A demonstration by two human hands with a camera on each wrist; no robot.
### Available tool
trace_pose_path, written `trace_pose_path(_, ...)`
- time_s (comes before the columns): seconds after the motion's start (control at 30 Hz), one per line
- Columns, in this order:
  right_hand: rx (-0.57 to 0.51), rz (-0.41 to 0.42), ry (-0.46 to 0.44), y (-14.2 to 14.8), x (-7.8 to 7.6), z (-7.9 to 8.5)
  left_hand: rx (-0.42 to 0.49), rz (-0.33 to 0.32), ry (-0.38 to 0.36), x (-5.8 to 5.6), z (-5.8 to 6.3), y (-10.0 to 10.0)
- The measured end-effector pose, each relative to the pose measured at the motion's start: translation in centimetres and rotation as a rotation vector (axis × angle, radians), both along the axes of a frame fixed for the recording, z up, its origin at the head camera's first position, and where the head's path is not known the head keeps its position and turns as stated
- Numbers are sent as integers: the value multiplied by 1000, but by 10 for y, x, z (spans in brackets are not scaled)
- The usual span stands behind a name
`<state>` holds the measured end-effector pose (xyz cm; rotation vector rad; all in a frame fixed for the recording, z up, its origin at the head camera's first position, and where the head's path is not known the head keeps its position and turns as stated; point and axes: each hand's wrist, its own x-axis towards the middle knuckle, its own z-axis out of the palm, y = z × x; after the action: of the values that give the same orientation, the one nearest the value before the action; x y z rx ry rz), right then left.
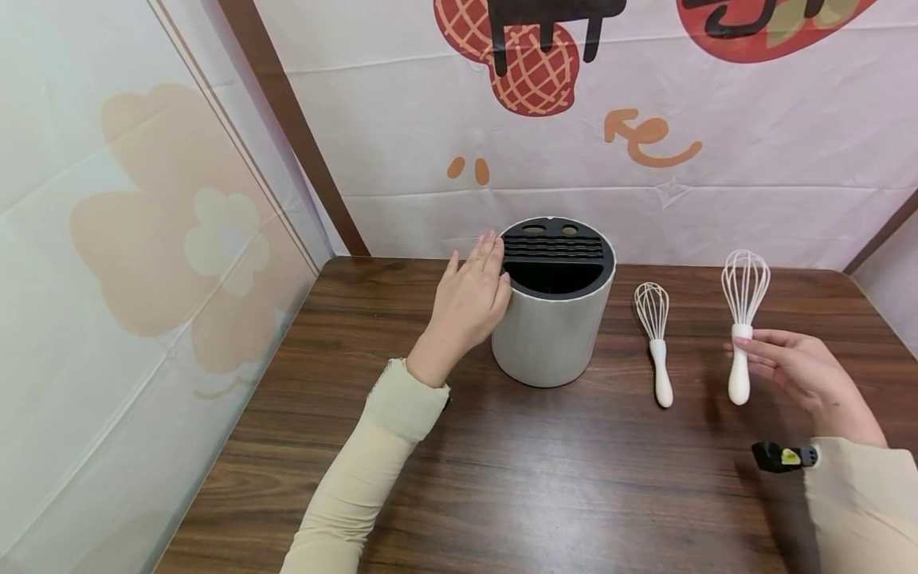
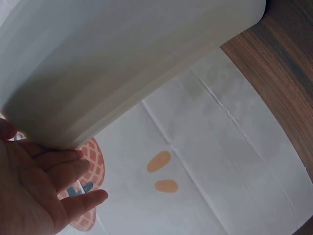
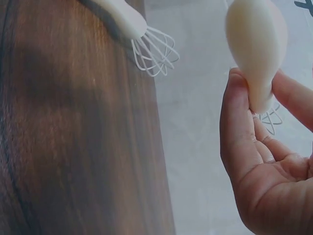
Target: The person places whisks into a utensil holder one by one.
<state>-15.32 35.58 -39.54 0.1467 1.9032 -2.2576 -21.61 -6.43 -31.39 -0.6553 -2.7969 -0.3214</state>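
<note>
A light grey utensil holder (image 1: 548, 339) with a black slotted lid (image 1: 554, 259) stands upright at the back of the table. My left hand (image 1: 469, 295) rests against the holder's left side near the rim, fingers fairly straight; the left wrist view shows the same fingers (image 2: 66, 171) along its wall. On the right, my right hand (image 1: 803, 363) pinches a larger white whisk (image 1: 741, 363) by the upper handle, wires pointing up and away. In the right wrist view its rounded handle end (image 3: 257, 39) faces the camera. A smaller white whisk (image 1: 661, 371) lies between the holder and that hand.
The brown wood-grain table (image 1: 574, 478) ends at a white printed cloth backdrop (image 1: 387, 119). A pale panel with a flower print (image 1: 151, 239) borders the left side. A black strap (image 1: 782, 457) sits at my right wrist.
</note>
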Motion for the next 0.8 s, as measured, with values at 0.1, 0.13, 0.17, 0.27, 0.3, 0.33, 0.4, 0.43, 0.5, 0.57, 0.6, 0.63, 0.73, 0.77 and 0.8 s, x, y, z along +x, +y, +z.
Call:
trace_pose_path(0.1,-14,-4,-3,-2,1,3,5,-2,1,0,0,0)
trace_pose_path(0.13,-10,-5,0,-3,1,4,7,-2,2,0,0,0)
trace_pose_path(0.17,-9,-5,2,-4,1,5,8,-3,4,0,0,0)
trace_pose_path(0.27,15,0,24,-8,0,7,14,-5,15,0,0,0)
trace_pose_path(0.3,13,5,34,-9,0,8,16,-6,20,0,0,-1)
trace_pose_path(0.33,13,11,42,-10,-1,9,19,-7,24,0,0,-1)
trace_pose_path(0.4,9,22,55,-11,-1,11,26,-10,33,0,-1,-1)
trace_pose_path(0.43,4,28,63,-12,-1,12,30,-10,38,0,-1,-1)
trace_pose_path(0.5,11,35,66,-14,0,14,39,-11,42,0,-1,-1)
trace_pose_path(0.57,5,42,79,-17,0,16,43,-10,42,0,-1,0)
trace_pose_path(0.6,1,41,84,-19,0,17,44,-8,41,0,-1,0)
trace_pose_path(0.63,1,38,87,-21,0,19,44,-6,42,0,-2,0)
trace_pose_path(0.73,-31,38,120,-27,0,23,42,-2,48,-1,-3,1)
trace_pose_path(0.77,-39,38,129,-29,-1,24,42,-1,51,-1,-3,1)
trace_pose_path(0.8,-40,33,131,-30,-1,26,44,-1,57,-1,-3,1)
